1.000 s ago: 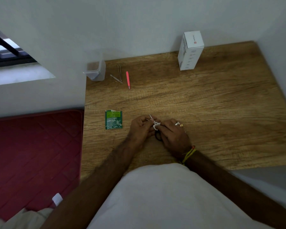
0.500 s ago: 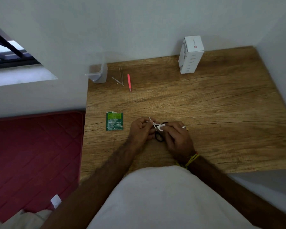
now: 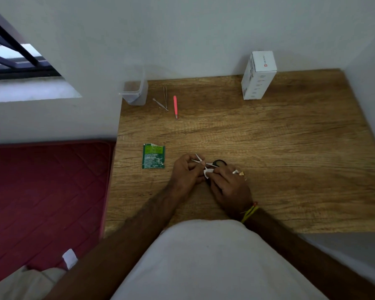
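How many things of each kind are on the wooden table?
white box: 1
clear container: 1
thin metal tools: 2
pink tool: 1
green packet: 1
scissors: 1
white scrap: 1
Total: 8

On the wooden table (image 3: 268, 137), a tall white cardboard box (image 3: 259, 76) stands at one o'clock, a clear plastic tub (image 3: 136, 94), steel tweezers (image 3: 165, 97) and a slim pink tool (image 3: 175, 106) lie at eleven, and a torn green sachet (image 3: 153, 156) lies at nine.
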### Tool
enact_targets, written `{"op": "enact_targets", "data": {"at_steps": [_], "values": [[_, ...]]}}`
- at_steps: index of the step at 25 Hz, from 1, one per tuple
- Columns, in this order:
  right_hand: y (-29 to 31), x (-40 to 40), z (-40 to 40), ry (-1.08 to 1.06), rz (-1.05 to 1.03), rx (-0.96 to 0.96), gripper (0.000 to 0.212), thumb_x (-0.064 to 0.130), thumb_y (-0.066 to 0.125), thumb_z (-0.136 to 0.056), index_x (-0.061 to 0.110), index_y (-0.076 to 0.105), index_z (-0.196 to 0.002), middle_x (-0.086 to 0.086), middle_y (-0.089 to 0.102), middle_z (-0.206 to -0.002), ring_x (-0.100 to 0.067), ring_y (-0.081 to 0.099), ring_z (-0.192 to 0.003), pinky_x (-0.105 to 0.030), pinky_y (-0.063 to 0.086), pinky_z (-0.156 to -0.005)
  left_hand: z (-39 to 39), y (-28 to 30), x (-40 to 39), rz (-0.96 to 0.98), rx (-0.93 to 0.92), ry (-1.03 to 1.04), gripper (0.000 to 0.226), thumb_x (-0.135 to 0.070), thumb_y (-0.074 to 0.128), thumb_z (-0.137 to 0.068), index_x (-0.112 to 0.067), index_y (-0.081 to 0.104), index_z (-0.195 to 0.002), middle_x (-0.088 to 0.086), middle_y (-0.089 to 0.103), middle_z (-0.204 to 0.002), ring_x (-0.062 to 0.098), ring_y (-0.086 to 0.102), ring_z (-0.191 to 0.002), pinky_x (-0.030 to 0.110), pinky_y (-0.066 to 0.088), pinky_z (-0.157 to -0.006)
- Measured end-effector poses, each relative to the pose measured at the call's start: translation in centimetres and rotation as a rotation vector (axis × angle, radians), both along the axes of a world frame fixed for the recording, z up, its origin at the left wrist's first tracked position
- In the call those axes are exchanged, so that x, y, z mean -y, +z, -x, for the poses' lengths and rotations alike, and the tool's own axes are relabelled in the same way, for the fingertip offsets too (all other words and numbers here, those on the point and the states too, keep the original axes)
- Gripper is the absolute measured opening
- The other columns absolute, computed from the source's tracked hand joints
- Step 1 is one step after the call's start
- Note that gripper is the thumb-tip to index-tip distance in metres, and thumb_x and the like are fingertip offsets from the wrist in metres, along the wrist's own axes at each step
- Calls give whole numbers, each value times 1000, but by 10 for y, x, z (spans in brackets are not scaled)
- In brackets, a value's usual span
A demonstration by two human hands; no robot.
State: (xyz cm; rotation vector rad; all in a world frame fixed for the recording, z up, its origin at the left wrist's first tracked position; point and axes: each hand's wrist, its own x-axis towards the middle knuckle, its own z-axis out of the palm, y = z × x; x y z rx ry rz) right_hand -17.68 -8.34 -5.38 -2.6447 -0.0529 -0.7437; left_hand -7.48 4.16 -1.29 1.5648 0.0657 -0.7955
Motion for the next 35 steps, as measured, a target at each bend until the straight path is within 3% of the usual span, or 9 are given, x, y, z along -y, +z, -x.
{"op": "enact_targets", "data": {"at_steps": [5, 16, 23, 29, 35], "values": [[4, -1, -2, 6, 30, 9, 16, 12, 60, -96, 5, 72, -104, -10, 70, -98, -31, 65, -84, -45, 52, -72, -1, -2, 3, -11, 20, 31, 14, -5, 63, -96, 0, 62, -109, 18, 76, -93, 23, 74, -80, 35, 62, -67], [3, 3, 0, 58, 21, 21, 17, 12, 61, -94, 3, 74, -99, -13, 70, -101, -31, 65, -86, -43, 51, -74, -1, -2, 3, 16, 16, 24, 14, -3, 61, -96, 1, 61, -109, 21, 75, -95, 23, 74, -81, 35, 62, -68], [5, 2, 3, 76, 25, 18, 26, 18, 52, -100, 5, 74, -98, -13, 71, -106, -31, 66, -86, -41, 52, -70, -2, -2, 3, -7, 34, 13, 14, -4, 62, -96, 0, 62, -109, 20, 75, -95, 29, 74, -86, 37, 62, -70], [0, 4, 12, 124, 31, -17, 23, 18, 55, -98, 4, 73, -96, -14, 70, -103, -31, 65, -84, -42, 52, -70, -1, 2, 5, -15, 20, 21, 15, -2, 59, -97, 4, 59, -111, 20, 75, -94, 20, 75, -78, 28, 59, -60], [-3, 8, 16, 127, 13, -42, 23, 18, 54, -99, 4, 72, -103, -14, 68, -105, -31, 64, -87, -43, 52, -70, -2, 6, 6, 6, -4, 16, 17, -1, 58, -98, 5, 58, -114, 22, 74, -98, 24, 76, -84, 33, 62, -66]]}}
